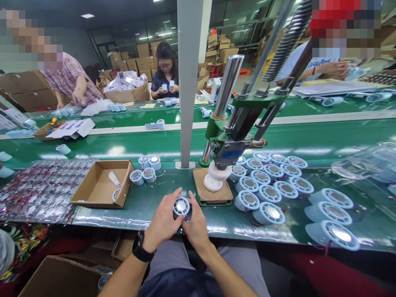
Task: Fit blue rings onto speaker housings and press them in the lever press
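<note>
Near the table's front edge, both of my hands are closed around a light-blue round housing (pixel 181 206) with a silver disc on its top. My left hand (pixel 162 218), with a black watch on its wrist, grips it from the left. From the other side my right hand (pixel 197 227) holds it, thumbs close together at the front. Part of the housing's lower side is hidden by my fingers. Just beyond my right hand stands a green hand press (pixel 216 128). Its white round pad (pixel 220 171) hangs above a white round seat (pixel 212 183) on the base.
Rows of similar housings (pixel 270 192) stand right of the press; several more (pixel 149 175) sit left of the post (pixel 187 82). A cardboard tray (pixel 102 202) and many wired parts (pixel 40 185) lie to the left. Across the green conveyor (pixel 139 142), other people handle parts.
</note>
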